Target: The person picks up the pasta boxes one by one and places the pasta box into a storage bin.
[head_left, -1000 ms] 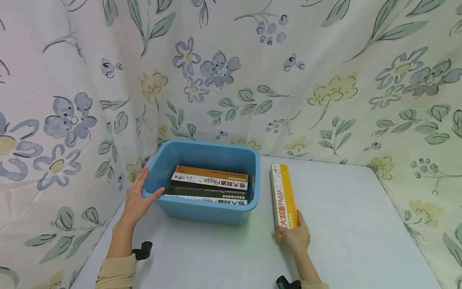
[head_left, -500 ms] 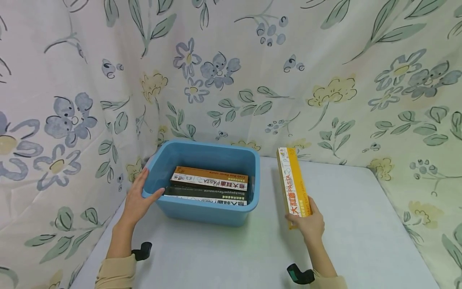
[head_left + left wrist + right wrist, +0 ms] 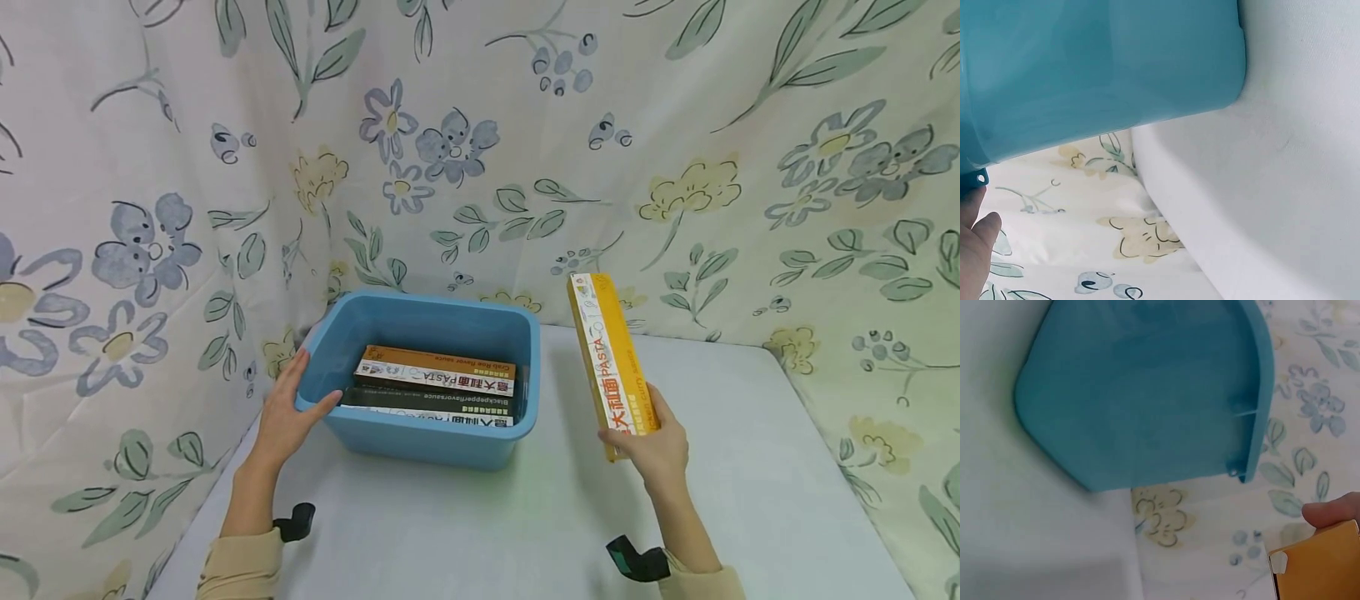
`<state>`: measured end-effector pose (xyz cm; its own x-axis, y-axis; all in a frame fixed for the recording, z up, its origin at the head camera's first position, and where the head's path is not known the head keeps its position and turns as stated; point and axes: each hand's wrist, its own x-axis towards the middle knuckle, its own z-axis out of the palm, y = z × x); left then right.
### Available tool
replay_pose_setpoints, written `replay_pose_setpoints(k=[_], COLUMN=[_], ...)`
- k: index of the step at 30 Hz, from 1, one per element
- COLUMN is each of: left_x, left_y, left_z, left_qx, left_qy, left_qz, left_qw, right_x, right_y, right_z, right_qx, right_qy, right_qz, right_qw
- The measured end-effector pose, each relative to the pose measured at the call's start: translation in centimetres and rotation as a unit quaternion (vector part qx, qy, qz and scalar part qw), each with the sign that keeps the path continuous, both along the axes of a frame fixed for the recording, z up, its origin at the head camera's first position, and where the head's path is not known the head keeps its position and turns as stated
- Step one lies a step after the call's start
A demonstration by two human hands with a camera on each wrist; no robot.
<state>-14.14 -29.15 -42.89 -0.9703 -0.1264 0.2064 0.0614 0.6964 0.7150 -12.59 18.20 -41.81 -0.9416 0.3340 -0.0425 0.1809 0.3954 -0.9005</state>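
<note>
The yellow pasta box (image 3: pixel 611 362) is held clear of the table (image 3: pixel 750 467), to the right of the blue tub (image 3: pixel 427 433) and apart from its right rim. It is gripped at its lower end by the right hand (image 3: pixel 654 446), with the fingers curled round the narrow sides; in the right wrist view a fingertip (image 3: pixel 1332 515) is seen pressed on the box corner (image 3: pixel 1316 569). The box's long axis stands steeply, with the top end leaning slightly toward the tub and the back curtain (image 3: pixel 480 150).

Inside the tub, several pasta boxes (image 3: pixel 437 385) are stacked flat with their long axes running left to right, parallel to the tub's near wall. The held box therefore lies roughly crosswise to them, and a turn of its axis is judged necessary before it could lie alongside them.

The tub sits near the table's back left corner. Its left rim is grasped by the left hand (image 3: pixel 288 412), thumb inside the wall and fingers laid along the outside. That hand is on the tub; the right hand is the one nearer to, and holding, the yellow box. The tub opening lies to the left of the right hand and lower than the box's top end.
</note>
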Motion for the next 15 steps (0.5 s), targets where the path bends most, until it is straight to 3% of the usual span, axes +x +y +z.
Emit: replay_pose_setpoints(k=[15], left_x=[-0.1], left_y=[0.0], left_z=[0.1], left_qx=[0.002], left_qy=[0.007], left_qz=[-0.005], left_qw=[1.0], right_x=[0.1], right_y=[-1.2], right_z=[3.3], right_qx=[-0.023], right_qy=[0.024], right_qz=[0.092], right_qw=[0.995])
